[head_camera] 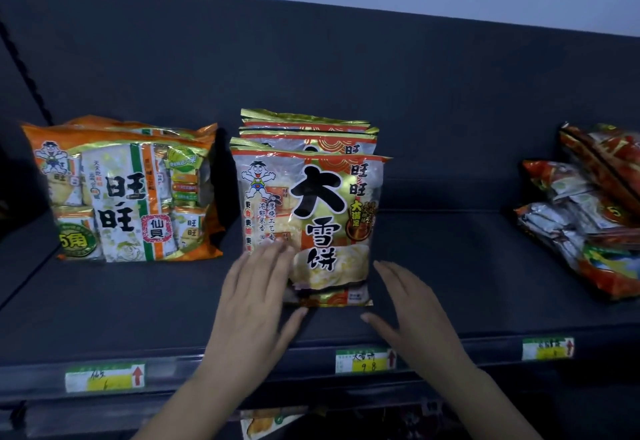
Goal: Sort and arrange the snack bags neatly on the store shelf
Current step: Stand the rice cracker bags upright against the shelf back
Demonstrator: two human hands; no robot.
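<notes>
A row of red-and-gold rice cracker bags (322,217) stands upright in the middle of the dark shelf (450,266), one behind another. My left hand (256,297) has straight fingers touching the lower left of the front bag. My right hand (412,315) hovers open just right of that bag, fingers spread, holding nothing. Left of them stands a row of orange-and-green senbei bags (128,197). At the right edge lies a slumped pile of red-and-silver snack bags (588,211).
Price tags (365,360) sit along the shelf's front rail, with another price tag (104,376) at left and a third price tag (548,348) at right. Bare shelf lies between the middle row and the right pile. A lower shelf's bag (266,422) peeks out below.
</notes>
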